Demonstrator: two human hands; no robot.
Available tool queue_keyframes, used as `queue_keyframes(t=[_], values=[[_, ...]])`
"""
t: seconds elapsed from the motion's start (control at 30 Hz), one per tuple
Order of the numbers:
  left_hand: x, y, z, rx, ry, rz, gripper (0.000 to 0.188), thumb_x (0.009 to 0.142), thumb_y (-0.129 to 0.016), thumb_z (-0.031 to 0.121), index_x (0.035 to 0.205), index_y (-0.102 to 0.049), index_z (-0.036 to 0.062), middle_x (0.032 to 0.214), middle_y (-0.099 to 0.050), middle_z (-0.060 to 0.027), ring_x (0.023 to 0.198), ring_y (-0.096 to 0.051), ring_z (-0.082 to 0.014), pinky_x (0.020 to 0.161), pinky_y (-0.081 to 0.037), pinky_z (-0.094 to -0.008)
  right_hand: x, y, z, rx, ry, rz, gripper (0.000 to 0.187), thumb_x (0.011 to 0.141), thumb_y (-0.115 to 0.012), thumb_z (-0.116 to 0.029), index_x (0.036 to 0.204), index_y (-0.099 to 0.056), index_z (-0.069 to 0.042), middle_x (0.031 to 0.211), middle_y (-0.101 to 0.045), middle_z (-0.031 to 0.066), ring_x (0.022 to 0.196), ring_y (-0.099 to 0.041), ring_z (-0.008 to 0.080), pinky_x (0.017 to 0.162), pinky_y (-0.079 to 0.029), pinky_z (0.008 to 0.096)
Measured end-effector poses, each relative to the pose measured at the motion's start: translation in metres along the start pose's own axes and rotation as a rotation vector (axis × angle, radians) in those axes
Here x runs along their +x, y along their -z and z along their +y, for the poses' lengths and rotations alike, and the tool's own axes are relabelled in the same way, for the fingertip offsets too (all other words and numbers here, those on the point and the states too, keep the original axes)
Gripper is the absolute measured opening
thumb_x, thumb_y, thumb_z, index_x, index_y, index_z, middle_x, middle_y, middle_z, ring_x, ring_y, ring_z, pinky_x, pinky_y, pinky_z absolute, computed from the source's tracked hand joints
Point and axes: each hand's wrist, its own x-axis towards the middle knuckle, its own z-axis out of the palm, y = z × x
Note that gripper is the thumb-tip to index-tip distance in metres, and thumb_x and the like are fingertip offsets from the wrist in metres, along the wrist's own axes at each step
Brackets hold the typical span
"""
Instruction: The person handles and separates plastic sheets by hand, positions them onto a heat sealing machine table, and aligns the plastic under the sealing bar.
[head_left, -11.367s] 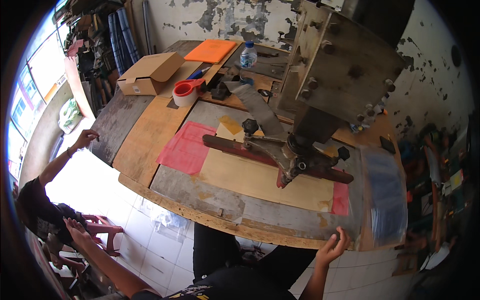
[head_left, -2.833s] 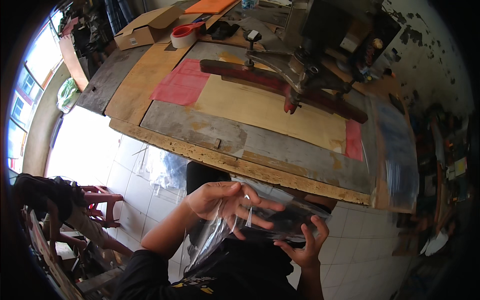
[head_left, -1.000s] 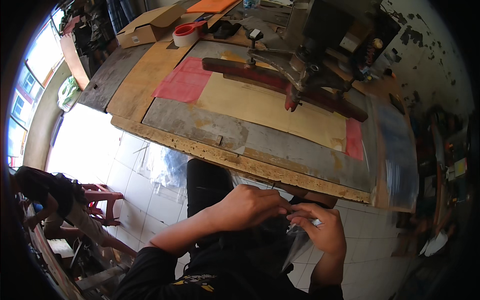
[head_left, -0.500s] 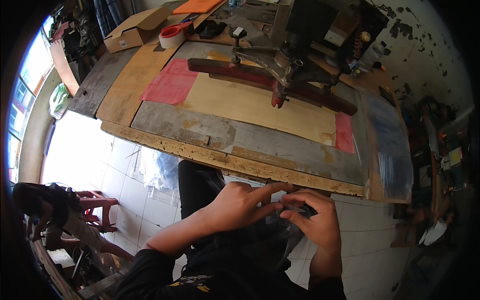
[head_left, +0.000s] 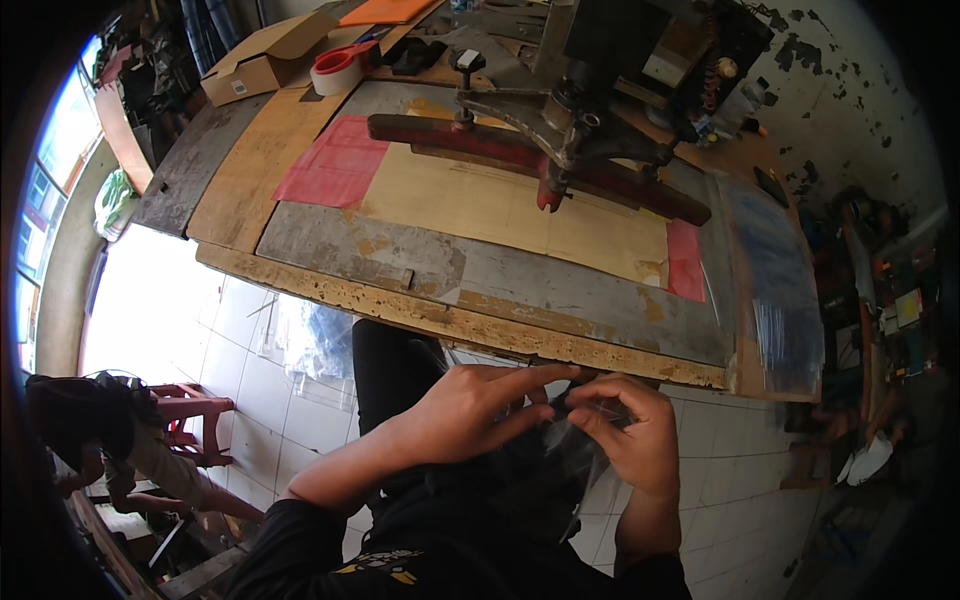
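In front of my lap I hold a thin clear plastic sheet (head_left: 592, 478), whose see-through folds hang over my dark clothes. My left hand (head_left: 465, 412) has its index finger stretched toward the right and its thumb below, closed on the upper part of the plastic. Opposite it, my right hand (head_left: 635, 428) pinches the same plastic between thumb and bent fingers. The fingertips of both hands nearly meet just below the table's front edge. The sheet's outline is hard to make out against the dark cloth.
A worn worktable (head_left: 350, 245) carries a press with a red bar (head_left: 500, 150) above a yellowish sheet (head_left: 450, 205). Clear plastic sheets (head_left: 785, 320) lie at its right end. A cardboard box (head_left: 265, 62) and tape roll (head_left: 335, 75) stand at the back left. Another person (head_left: 120, 440) is near a red stool (head_left: 195, 410).
My hands stay close together with slight finger shifts. The plastic now hangs flatter and lower beneath my right hand. The view has shifted slightly.
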Motion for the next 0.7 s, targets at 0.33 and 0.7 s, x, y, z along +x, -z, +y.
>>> queue_keyframes(t=[0.33, 0.7], values=[[-0.006, 0.011, -0.003, -0.211, 0.017, -0.025, 0.069, 0.083, -0.054, -0.018, 0.148, -0.055, 0.0040, 0.100, -0.079, -0.0115, 0.096, -0.078, -0.0267, 0.085, -0.060, -0.0379, 0.009, 0.028, 0.039, 0.022, 0.153, -0.363, 0.042, 0.108, -0.064, -0.025, 0.143, -0.064, -0.002, 0.145, -0.067, 0.0135, 0.143, -0.055, 0.0290, 0.121, -0.040, 0.0449], [-0.004, 0.019, 0.001, -0.299, -0.060, -0.005, 0.058, 0.083, -0.048, -0.018, 0.138, -0.060, -0.0014, 0.094, -0.078, -0.0132, 0.089, -0.079, -0.0242, 0.079, -0.060, -0.0347, 0.005, 0.026, 0.044, 0.013, 0.129, -0.360, 0.032, 0.092, -0.085, -0.020, 0.119, -0.076, -0.005, 0.103, -0.064, 0.0053, 0.098, -0.063, 0.0175, 0.093, -0.051, 0.0320]])
